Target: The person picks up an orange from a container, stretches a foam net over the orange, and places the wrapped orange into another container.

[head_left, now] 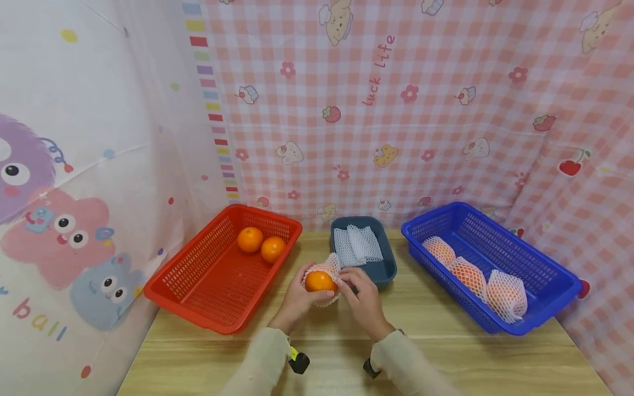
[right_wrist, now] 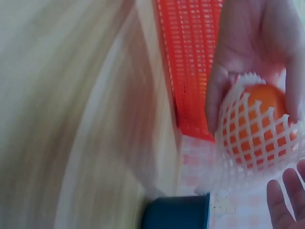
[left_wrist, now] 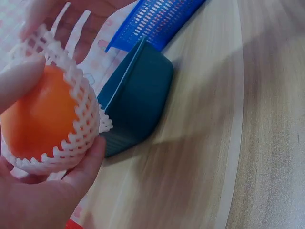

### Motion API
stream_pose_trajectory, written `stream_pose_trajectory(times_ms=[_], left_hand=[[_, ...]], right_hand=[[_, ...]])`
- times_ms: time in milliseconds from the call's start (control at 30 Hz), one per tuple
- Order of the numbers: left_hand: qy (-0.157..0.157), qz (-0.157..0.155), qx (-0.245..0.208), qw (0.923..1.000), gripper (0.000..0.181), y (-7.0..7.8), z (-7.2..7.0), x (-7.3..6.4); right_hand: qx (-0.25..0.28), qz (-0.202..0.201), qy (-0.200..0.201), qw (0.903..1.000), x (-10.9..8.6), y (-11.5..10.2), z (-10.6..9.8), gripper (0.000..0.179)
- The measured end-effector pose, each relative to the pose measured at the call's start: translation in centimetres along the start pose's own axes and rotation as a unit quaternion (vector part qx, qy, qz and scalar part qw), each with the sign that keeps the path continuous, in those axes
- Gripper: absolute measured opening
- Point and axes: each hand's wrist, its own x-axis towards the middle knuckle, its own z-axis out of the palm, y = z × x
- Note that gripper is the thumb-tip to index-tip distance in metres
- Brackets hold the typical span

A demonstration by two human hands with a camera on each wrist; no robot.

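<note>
An orange [head_left: 319,281] sits partly inside a white foam net sleeve [head_left: 333,264], its bare side showing. My left hand [head_left: 296,297] grips the orange and sleeve together, thumb across the front of the fruit. On the other side, my right hand [head_left: 364,297] pinches the sleeve's edge between thumb and fingers. From the left wrist, the net [left_wrist: 86,114] is seen wrapping the right and lower sides of the orange [left_wrist: 40,114], with strands pulled toward the right hand [left_wrist: 90,24]. In the right wrist view, the mesh [right_wrist: 252,138] covers much of the fruit.
A red basket [head_left: 198,322] at left holds two bare oranges [head_left: 261,245]. Behind the hands, a dark teal bin [head_left: 388,269] contains flat foam nets [head_left: 358,245]. The blue basket [head_left: 545,324] at right holds three netted oranges [head_left: 468,278]. A patterned curtain [head_left: 307,132] hangs behind the wooden table [head_left: 421,324].
</note>
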Motion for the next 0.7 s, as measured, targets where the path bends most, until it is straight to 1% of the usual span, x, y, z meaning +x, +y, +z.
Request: stream_pose_trajectory(times_ms=[33,100,167,233,300,367,433,500,600,700], left_hand=[[0.001,0.0,0.005,1.0,0.089,-0.05,-0.03,0.02],[-0.01,0.006,0.001,0.9999,0.085,-0.01,-0.12,-0.02],[-0.027,0.005,-0.014,0.9995,0.081,0.05,-0.26,-0.1],[-0.04,0.012,-0.024,0.9988,0.079,0.04,-0.39,-0.17],[-0.045,0.011,-0.046,0.9979,0.078,0.05,-0.45,-0.22],[-0.038,0.011,-0.055,0.9977,0.082,0.02,-0.41,-0.23],[-0.028,0.01,-0.053,0.9981,0.086,0.04,-0.29,-0.29],[-0.015,0.017,-0.033,0.9992,0.088,0.03,-0.13,-0.34],[0.004,0.03,0.009,0.9995,0.088,0.04,0.08,-0.47],[0.025,0.045,0.03,0.9982,0.087,-0.17,0.18,-0.47]], right_hand=[[-0.002,-0.006,-0.005,1.0,-0.13,-0.18,0.07,0.007],[0.001,-0.004,-0.01,0.9999,-0.28,-0.5,0.14,0.008],[0.014,0.017,-0.011,0.9997,-0.29,-0.61,0.1,0.01],[0.026,0.044,-0.01,0.9986,-0.15,-0.59,-0.01,0.017],[0.023,0.073,-0.016,0.997,0.04,-0.47,-0.13,0.028],[0.009,0.086,-0.023,0.996,0.28,-0.43,-0.24,0.034],[-0.012,0.085,-0.022,0.9961,0.47,-0.44,-0.28,0.032],[-0.03,0.072,-0.011,0.9969,0.56,-0.45,-0.21,0.023],[-0.056,0.038,0.018,0.9976,0.42,-0.28,0.02,0.012],[-0.056,-0.004,0.024,0.9982,-0.06,-0.12,0.31,0.011]])
